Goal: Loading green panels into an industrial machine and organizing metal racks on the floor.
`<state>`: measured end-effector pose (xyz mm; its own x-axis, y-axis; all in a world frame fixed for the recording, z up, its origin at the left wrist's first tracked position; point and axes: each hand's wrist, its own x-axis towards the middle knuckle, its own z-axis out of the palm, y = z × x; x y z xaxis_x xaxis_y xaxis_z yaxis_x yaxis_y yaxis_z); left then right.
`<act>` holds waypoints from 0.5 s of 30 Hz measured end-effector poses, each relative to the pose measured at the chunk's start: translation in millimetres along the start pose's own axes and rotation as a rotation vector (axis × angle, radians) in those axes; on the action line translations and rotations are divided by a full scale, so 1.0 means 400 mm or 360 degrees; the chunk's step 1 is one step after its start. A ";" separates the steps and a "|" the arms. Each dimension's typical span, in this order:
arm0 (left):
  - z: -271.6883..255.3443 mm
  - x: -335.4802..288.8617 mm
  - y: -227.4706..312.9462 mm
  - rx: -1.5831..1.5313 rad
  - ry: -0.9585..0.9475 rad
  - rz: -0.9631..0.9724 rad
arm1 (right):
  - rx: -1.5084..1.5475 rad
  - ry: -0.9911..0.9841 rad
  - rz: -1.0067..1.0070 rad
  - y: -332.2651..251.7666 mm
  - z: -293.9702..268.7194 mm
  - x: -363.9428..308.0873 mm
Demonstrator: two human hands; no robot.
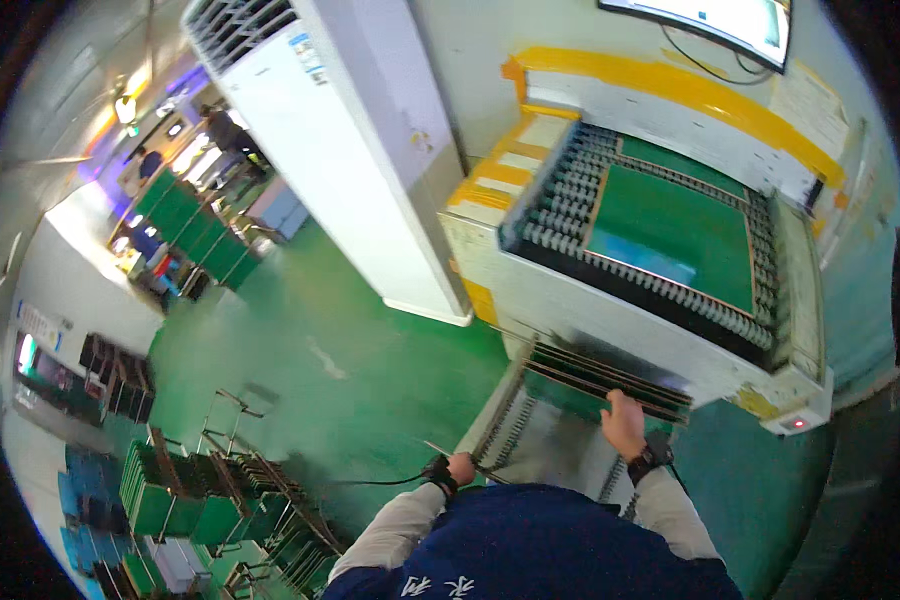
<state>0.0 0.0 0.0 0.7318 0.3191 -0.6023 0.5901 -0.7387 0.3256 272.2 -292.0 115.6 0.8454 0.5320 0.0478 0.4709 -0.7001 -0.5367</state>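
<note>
Lower centre: left hand (460,467) curled at rack (510,425), hold unclear; right hand (625,426) had bent fingers at upright panels (592,374), grip unclear. Upper right: green board (670,235) sat on rollers (552,215).

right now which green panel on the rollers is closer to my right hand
The large front panel, fully in view and closer to your right hand; the other panel, farther back, shows only as a narrow strip.

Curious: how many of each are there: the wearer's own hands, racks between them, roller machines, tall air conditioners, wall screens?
Hands: 2 (left hand, right hand)
Rack: 1
Roller machine: 1
Air conditioner: 1
Screen: 1
Total: 6
</note>
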 end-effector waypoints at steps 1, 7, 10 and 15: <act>0.019 0.016 0.002 -0.0055 0.0045 0.0045 | -0.0026 0.0061 -0.0076 0.018 0.006 0.002; 0.000 0.062 -0.012 0.0186 0.0077 0.0066 | -0.0137 0.0061 -0.0196 0.029 0.021 0.050; -0.031 0.071 -0.008 0.0188 0.0103 0.0076 | -0.0228 0.0130 -0.0147 0.032 0.036 0.070; -0.078 0.103 -0.037 0.0240 -0.0125 0.0314 | -0.0278 0.0174 0.0049 0.041 0.077 0.090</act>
<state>32.3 42.6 -6.9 0.7955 0.1173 -0.5944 0.3768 -0.8640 0.3338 302.5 -269.7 82.6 0.8778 0.4611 0.1298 0.4731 -0.7922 -0.3854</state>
